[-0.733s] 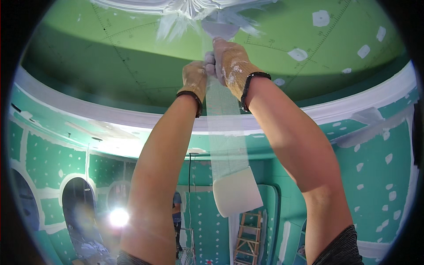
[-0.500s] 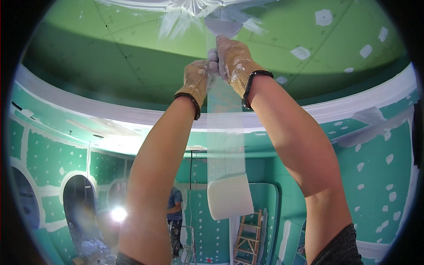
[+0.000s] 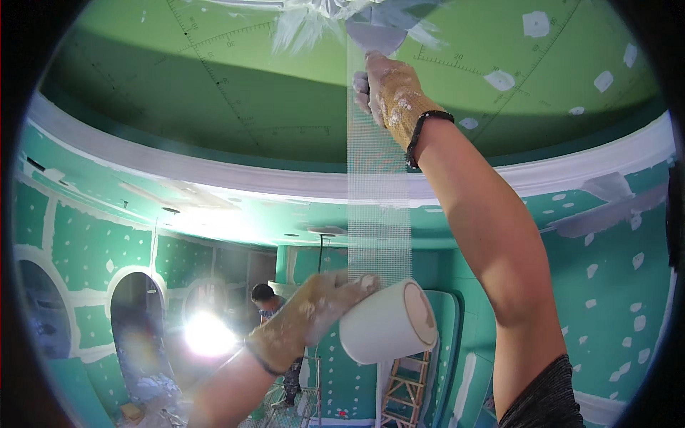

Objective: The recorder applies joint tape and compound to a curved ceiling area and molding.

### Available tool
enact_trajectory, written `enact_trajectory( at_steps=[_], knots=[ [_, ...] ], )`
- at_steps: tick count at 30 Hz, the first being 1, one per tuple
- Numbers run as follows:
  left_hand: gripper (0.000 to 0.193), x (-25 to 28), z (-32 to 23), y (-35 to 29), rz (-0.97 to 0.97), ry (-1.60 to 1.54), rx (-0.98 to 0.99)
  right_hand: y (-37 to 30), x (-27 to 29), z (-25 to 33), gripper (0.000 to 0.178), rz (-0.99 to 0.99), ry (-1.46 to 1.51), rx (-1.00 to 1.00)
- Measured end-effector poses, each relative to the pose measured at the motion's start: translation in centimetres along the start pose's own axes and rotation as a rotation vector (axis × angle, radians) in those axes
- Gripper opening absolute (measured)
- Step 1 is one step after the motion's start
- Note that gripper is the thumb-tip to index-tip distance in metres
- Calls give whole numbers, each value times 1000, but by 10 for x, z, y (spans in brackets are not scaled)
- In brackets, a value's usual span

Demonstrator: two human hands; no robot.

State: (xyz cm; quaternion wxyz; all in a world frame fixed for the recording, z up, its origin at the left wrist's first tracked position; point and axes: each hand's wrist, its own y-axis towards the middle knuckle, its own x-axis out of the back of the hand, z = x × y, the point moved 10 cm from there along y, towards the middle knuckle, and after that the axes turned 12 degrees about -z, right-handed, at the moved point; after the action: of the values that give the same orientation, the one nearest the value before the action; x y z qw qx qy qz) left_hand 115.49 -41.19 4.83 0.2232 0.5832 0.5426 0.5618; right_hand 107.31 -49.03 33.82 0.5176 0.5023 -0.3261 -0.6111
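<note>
My right hand [image 3: 389, 89], in a dusty tan work glove with bare fingertips, is raised to the ceiling and closed around a putty knife. The wide grey blade of the putty knife [image 3: 377, 37] lies against the green ceiling by the white moulding. A strip of white mesh tape [image 3: 378, 207] hangs down from under the blade, behind that hand. At its lower end hangs the white roll of mesh tape [image 3: 378, 332], tilted so its core faces right. My left hand [image 3: 310, 314], gloved alike, reaches to the roll's upper left with fingers stretched out, seemingly touching it.
White ornate moulding [image 3: 321, 8] sits overhead. A curved white cornice [image 3: 214, 160] rings the green ceiling. Below, a person [image 3: 267, 303] stands by a metal scaffold [image 3: 300, 399]. A wooden ladder [image 3: 408, 389] leans farther back. A bright lamp [image 3: 209, 334] glares at the left.
My left hand has left its place beside my right hand and come down to the roll. The roll has turned, so its end now shows. My right hand keeps the putty knife at the ceiling.
</note>
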Motion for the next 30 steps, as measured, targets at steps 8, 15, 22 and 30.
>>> enact_trajectory(
  at_steps=[8, 15, 22, 30],
  knots=[
    [30, -21, 27, -6, -197, -930, 296, 7, 4, -6, 29, -3, 36, 12],
    [33, -36, 29, -10, -347, -731, 324, 8, 4, -1, 30, 31, -34, 121],
    [42, -51, -8, -52, -425, -636, 212, 5, 10, -9, 35, -66, -9, 22],
    [35, -81, 19, -67, -422, -653, 446, 2, 8, -10, 34, -58, 7, 25]
  ],
)
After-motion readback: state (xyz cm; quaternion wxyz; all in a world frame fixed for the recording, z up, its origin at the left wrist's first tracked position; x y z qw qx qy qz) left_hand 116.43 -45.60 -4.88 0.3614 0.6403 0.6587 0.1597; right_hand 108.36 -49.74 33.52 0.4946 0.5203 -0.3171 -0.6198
